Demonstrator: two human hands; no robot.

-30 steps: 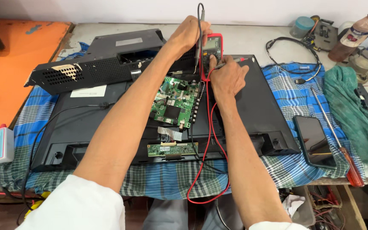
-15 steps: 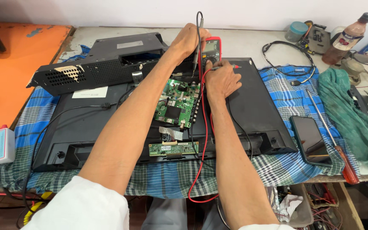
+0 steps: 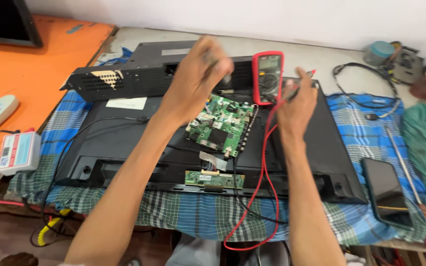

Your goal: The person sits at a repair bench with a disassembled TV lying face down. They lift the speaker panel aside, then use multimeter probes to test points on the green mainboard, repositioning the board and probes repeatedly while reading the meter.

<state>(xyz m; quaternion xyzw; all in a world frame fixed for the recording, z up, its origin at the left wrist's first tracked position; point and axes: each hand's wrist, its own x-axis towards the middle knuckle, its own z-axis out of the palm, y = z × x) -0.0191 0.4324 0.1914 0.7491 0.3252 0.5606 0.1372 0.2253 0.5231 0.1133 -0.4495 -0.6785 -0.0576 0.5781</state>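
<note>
Above the green circuit board [image 3: 223, 125] our right hand [image 3: 296, 106] pinches the red probe [image 3: 305, 78]; our blurred left hand [image 3: 198, 79] curls, grip unclear. We judge testing underway: back cover [image 3: 139, 74] off, multimeter [image 3: 267, 77] wired, no contact yet.

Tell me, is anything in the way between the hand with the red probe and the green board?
Nothing visible blocks it. The right hand holds the red probe up beside the multimeter, and the green board lies open just to its left. Only the red lead trails down near the board's edge.
</note>
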